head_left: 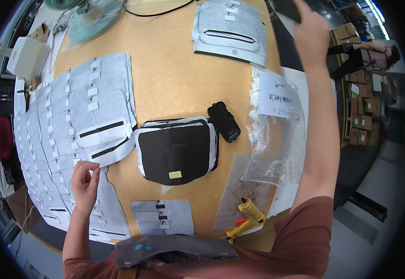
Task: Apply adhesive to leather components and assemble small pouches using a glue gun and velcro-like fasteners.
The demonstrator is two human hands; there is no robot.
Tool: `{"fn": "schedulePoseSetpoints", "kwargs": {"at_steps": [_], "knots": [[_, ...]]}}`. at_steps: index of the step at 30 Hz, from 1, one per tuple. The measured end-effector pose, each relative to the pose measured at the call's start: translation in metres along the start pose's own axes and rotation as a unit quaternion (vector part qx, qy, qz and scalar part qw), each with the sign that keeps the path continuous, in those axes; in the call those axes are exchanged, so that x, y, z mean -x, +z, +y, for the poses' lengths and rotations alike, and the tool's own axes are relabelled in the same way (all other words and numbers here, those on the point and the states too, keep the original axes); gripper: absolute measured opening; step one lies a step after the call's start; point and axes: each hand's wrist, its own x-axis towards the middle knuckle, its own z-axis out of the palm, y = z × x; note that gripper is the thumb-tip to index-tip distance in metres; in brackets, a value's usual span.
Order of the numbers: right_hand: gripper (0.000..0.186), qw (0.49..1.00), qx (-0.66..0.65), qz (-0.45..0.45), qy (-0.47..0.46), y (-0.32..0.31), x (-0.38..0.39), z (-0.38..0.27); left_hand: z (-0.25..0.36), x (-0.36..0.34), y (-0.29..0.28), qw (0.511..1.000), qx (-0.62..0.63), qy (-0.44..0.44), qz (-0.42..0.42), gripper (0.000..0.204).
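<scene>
A dark flat piece (285,9) lies right at the fingers of the right hand (312,35), just to their left and cut off by the top edge; I cannot tell whether they grasp it or only touch it. The left hand (85,183) is loosely curled, thumb and forefinger close together, over grey panels (114,83) with small white tags, which spread out above, below and to its left; whether it pinches anything I cannot tell.

To the right of the left hand sits a pile of dark pieces (172,146) edged in white, a yellow label (175,175) near its bottom edge. A black case (224,122) lies against that pile's upper right corner. Left of the right hand is another grey stack (230,25) with a long slit; below that hand, a clear plastic bag (267,153) bears a white sheet (274,95). Well below it, a yellow glue gun (253,213) rests by the table (165,74) edge. Farther right of the right hand, another person (374,58) is near cardboard boxes (361,122).
</scene>
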Motion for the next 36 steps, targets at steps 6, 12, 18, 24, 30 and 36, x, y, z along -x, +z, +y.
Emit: {"fn": "schedulePoseSetpoints", "kwargs": {"at_steps": [6,12,18,24,30,36], "knots": [[0.044,0.974,-0.005,-0.202,-0.102,0.069,0.095,-0.076,0.011,0.028,0.005,0.999,0.030,-0.010,-0.031,0.011],[0.048,0.979,0.017,-0.168,-0.112,0.015,0.104,-0.094,0.007,0.088,0.004,0.995,-0.023,0.025,-0.098,0.018],[0.037,0.977,-0.093,-0.162,-0.099,-0.136,0.108,-0.190,-0.020,0.164,0.013,0.972,-0.078,0.152,-0.163,0.026],[0.026,0.886,-0.396,-0.229,-0.083,-0.249,0.272,-0.271,-0.054,0.227,0.012,0.945,-0.096,0.239,-0.201,0.027],[0.028,0.807,-0.275,-0.496,0.164,-0.333,0.489,-0.331,-0.105,0.252,0.009,0.909,-0.110,0.325,-0.237,0.030],[0.015,0.636,-0.128,-0.717,0.254,-0.338,0.711,-0.392,-0.131,0.255,0.002,0.852,-0.178,0.400,-0.287,0.038]]}}
